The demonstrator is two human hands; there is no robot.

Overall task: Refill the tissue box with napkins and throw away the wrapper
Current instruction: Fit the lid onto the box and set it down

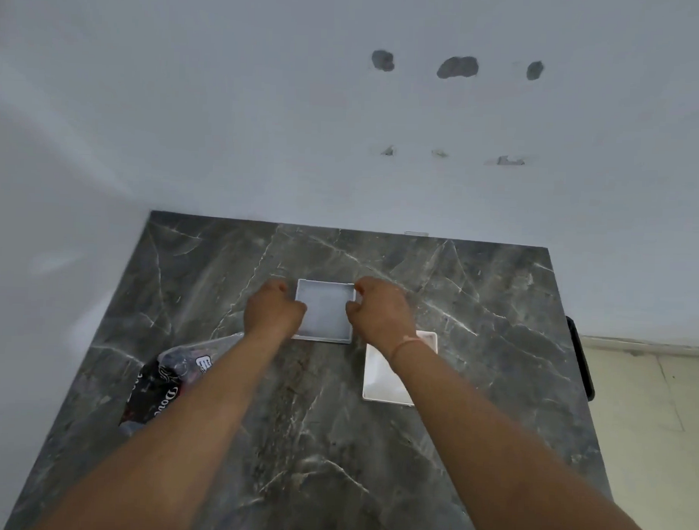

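Note:
A square white tissue box (325,309) stands open on the dark marble table (333,442), with white napkins filling its inside. My left hand (273,307) grips the box's left edge and my right hand (378,309) grips its right edge, both with fingers curled. The box's white lid (375,378) lies on the table just right of the box, partly hidden under my right forearm. The crumpled black and clear plastic wrapper (165,385) lies to the left, partly under my left forearm.
The table stands in a corner against a white wall (344,145) at the back and left. A black object (580,358) sticks out at the table's right edge. Pale floor (647,414) shows to the right.

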